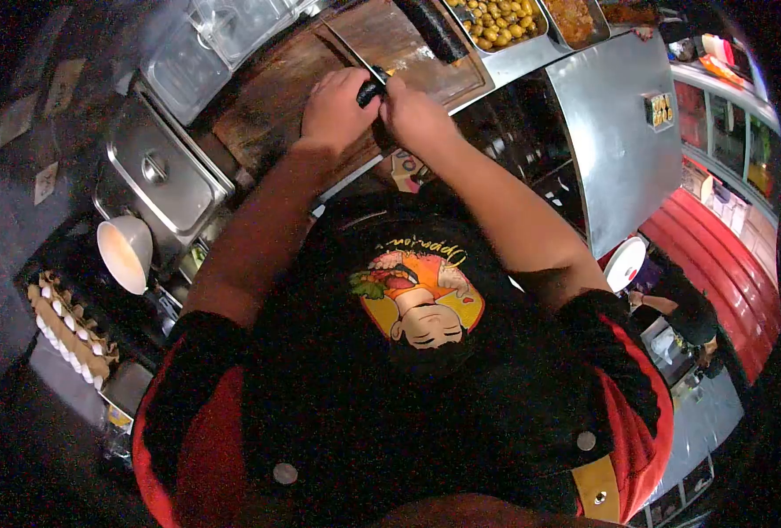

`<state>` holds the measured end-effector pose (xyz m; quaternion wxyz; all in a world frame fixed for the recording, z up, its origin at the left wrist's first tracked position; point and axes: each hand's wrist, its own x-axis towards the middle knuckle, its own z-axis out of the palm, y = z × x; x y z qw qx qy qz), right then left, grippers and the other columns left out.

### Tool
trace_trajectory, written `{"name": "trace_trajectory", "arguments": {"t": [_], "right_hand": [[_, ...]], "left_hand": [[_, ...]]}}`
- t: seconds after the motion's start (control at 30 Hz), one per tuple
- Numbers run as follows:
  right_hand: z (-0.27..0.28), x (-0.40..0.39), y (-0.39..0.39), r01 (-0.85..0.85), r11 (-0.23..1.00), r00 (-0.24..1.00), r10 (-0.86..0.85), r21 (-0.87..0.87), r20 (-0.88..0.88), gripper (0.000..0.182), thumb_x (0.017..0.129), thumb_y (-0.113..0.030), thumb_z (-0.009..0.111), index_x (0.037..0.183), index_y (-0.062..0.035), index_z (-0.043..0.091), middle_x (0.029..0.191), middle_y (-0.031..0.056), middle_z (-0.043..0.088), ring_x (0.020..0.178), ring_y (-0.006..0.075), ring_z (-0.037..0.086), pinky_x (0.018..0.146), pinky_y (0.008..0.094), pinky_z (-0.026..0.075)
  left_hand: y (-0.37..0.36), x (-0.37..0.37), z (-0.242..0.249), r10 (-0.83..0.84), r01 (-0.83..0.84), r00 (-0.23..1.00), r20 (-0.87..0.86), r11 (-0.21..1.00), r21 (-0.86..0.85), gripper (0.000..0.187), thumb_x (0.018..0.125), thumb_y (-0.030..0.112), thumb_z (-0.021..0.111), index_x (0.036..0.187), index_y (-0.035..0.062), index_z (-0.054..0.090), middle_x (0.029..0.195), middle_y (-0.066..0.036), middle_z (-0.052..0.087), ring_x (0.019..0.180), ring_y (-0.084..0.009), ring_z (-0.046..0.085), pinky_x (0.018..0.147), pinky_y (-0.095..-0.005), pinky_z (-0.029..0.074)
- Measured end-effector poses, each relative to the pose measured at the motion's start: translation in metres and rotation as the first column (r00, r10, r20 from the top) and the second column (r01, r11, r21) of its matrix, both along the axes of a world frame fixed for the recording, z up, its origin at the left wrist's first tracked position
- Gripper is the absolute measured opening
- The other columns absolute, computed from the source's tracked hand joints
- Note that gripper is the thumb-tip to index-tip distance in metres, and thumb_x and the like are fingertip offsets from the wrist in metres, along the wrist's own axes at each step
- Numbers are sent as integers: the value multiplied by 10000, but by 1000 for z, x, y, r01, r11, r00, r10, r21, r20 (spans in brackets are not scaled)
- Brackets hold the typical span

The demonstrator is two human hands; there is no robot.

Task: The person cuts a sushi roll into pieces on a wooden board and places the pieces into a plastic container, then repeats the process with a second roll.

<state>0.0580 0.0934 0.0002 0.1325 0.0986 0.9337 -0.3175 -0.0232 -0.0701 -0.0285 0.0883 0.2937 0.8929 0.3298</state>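
Observation:
My right hand (415, 113) is closed around the handle of a knife (351, 46), whose long blade points away to the upper left. Beside it, my left hand (336, 107) curls over a short black seaweed-like roll (370, 93) on the wooden cutting board (272, 75). The blade lies right by this roll; whether it is cutting in cannot be made out. Small yellow bits show near the knife. A longer black roll (433, 28) lies at the board's far right.
Clear lidded containers (184, 75) stand at the upper left, above a steel lidded pan (157, 172). A white bowl (126, 253) and a tray of eggs (69, 334) are lower left. Yellowish round food fills a pan (501, 22). Another person (685, 308) is at the right.

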Motion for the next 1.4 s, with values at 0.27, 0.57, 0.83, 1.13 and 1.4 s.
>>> {"name": "trace_trajectory", "arguments": {"t": [0.27,0.57,0.83,1.13,1.4], "right_hand": [[17,67,24,-26,998,978,14,53,209,214,1020,-205,593,1126,-28,537,886,288,719,852,514,708,766,620,546],[0,7,2,-40,999,992,40,4,123,216,1033,-211,539,1117,-12,527,896,308,718,853,521,710,753,636,536],[7,48,14,-35,999,966,37,-12,255,260,1079,-190,375,1112,0,550,968,345,723,941,549,714,839,664,545],[13,49,11,-10,1000,966,15,-21,259,231,1048,-133,423,1187,-12,563,976,345,726,948,519,729,839,643,565],[70,116,44,-49,998,902,27,40,431,242,1010,-89,454,1212,-19,567,957,322,735,922,509,737,802,617,575]], "left_hand": [[2,2,2,-9,12,999,40,998,-64,347,861,288,787,1138,106,684,1166,-126,715,1142,-380,643,998,-513,514],[-1,1,3,-74,72,997,-7,989,-133,400,874,311,777,1188,90,663,1203,-126,695,1163,-380,627,1007,-518,509],[1,9,6,-53,49,998,-21,987,-156,400,865,310,776,1188,106,657,1189,-122,700,1134,-382,638,975,-528,517],[-4,4,-4,-63,55,996,-56,987,-148,388,859,301,772,1179,113,660,1179,-133,705,1112,-383,647,949,-531,523],[-23,2,-7,-58,54,997,-42,995,-83,389,852,282,801,1153,78,661,1130,-163,701,1090,-406,648,942,-535,528]]}}
